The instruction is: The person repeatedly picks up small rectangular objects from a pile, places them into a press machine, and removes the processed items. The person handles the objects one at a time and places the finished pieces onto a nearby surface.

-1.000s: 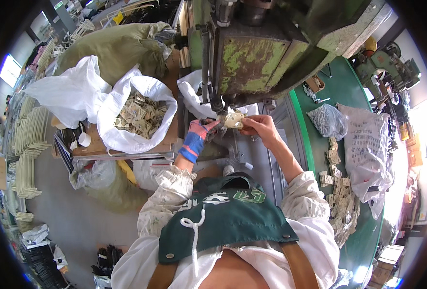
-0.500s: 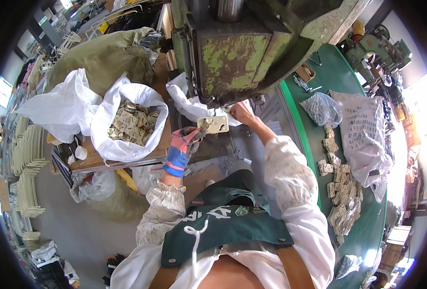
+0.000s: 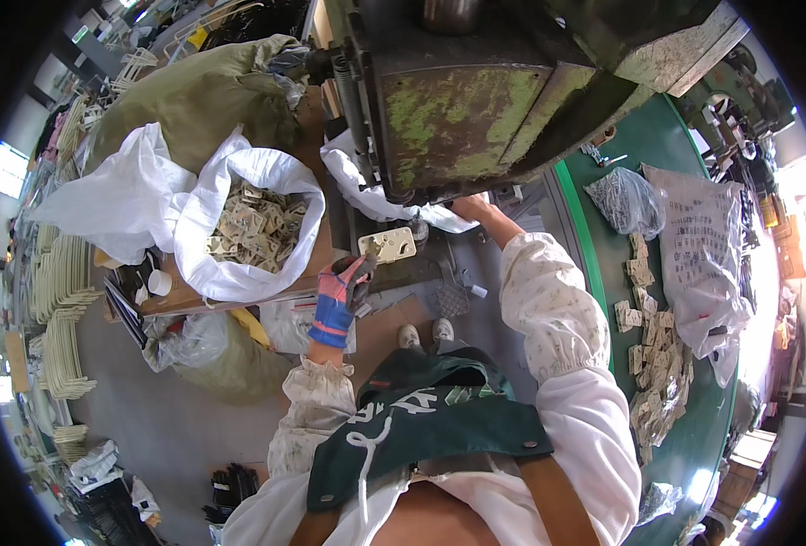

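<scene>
My left hand (image 3: 345, 289), in a blue, red and grey work glove, pinches the near left end of a flat cream metal plate (image 3: 394, 245) with holes. The plate is tilted slightly, just in front of the green, paint-worn machine press (image 3: 462, 118). Bare and partly hidden under the press head, my right hand (image 3: 473, 208) reaches in from the right; its fingertips and anything in them are out of sight. Left of the gloved hand, a white woven sack (image 3: 304, 218) stands with its mouth open, full of similar small cream plates (image 3: 255, 227).
On the right, a green bench (image 3: 626, 300) holds a pile of cream plates (image 3: 662, 364), a clear plastic bag of small parts (image 3: 628, 202) and a printed white sack (image 3: 699, 237). A big olive sack (image 3: 202, 105) lies at the back left. A white cup (image 3: 160, 283) sits at the table's edge.
The cream plate in my left hand has come down and left, away from under the press head, and tilted. My right hand stays near the press. The view has shifted a little.
</scene>
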`<state>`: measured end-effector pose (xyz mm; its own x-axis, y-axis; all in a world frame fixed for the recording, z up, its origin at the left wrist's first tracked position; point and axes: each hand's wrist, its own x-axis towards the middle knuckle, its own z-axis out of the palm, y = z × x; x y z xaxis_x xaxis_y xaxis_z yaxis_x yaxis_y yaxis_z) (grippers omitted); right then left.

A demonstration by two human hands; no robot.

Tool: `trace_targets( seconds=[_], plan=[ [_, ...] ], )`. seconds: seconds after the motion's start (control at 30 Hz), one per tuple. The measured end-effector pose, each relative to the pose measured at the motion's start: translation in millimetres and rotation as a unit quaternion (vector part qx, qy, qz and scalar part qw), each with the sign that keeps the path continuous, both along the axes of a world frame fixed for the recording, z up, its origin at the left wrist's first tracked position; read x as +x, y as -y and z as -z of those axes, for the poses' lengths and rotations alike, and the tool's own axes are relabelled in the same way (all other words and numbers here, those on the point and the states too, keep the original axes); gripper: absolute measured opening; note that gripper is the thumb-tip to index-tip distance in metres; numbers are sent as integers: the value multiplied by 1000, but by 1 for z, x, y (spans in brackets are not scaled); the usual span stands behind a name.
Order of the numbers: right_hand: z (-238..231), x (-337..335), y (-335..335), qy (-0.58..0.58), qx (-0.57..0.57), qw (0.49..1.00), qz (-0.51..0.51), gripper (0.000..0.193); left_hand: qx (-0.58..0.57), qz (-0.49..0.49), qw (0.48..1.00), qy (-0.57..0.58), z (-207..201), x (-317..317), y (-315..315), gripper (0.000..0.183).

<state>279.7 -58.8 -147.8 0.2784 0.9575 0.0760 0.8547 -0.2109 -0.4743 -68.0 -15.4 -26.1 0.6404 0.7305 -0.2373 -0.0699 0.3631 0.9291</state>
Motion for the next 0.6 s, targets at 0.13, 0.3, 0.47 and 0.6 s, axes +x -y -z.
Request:
trace_targets(
  seconds=[0.13, 0.3, 0.47, 0.6],
  plan=[
    [-51, -13, 17, -297, -11, 952, 69, 22, -89, -42, 994, -51, -7, 5, -1, 18],
    [-89, -35, 54, -508, 130, 848, 80, 18, -83, -31, 996, -25, -11, 16, 0, 19],
    [-150, -66, 76, -591, 54, 802, 73, 26, 45, -32, 998, 26, 3, 14, 6, 18],
    [-163, -89, 81, -573, 40, 818, 3, 21, -219, 66, 952, 201, 17, 8, 5, 23]
  ],
)
